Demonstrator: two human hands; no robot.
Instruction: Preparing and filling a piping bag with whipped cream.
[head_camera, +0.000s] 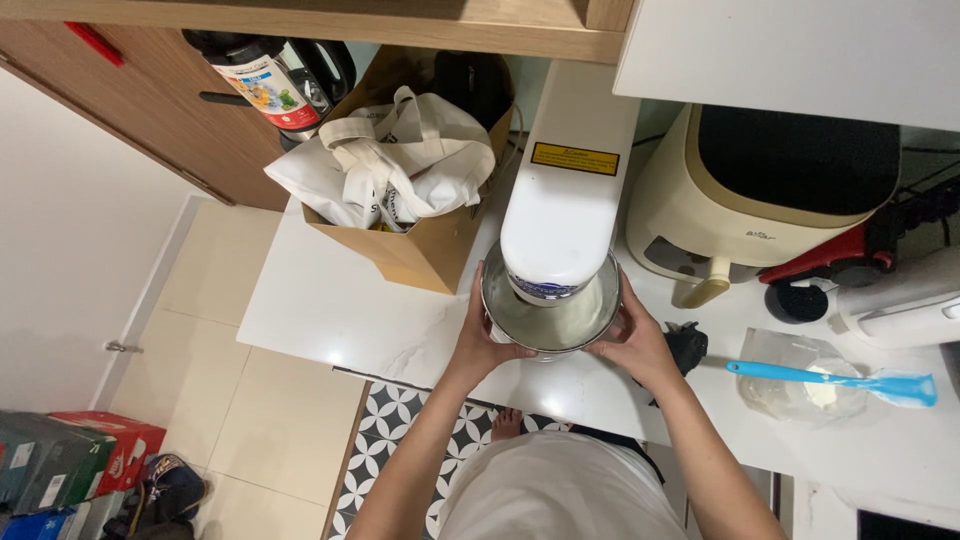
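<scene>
Cupping the steel mixer bowl (550, 322) from both sides — left hand (487, 338) and right hand (640, 345) grip its rim. Fingers curl closed against the metal — the bowl sits between them under the white mixer head (565, 190).

White stand mixer (562, 190) over a silvery steel bowl (550, 315); cream air fryer (745, 195) with black top; blue spatula (830, 378); brown cardboard box (425, 245); black-and-white patterned floor tiles (400, 440), perhaps floral
</scene>
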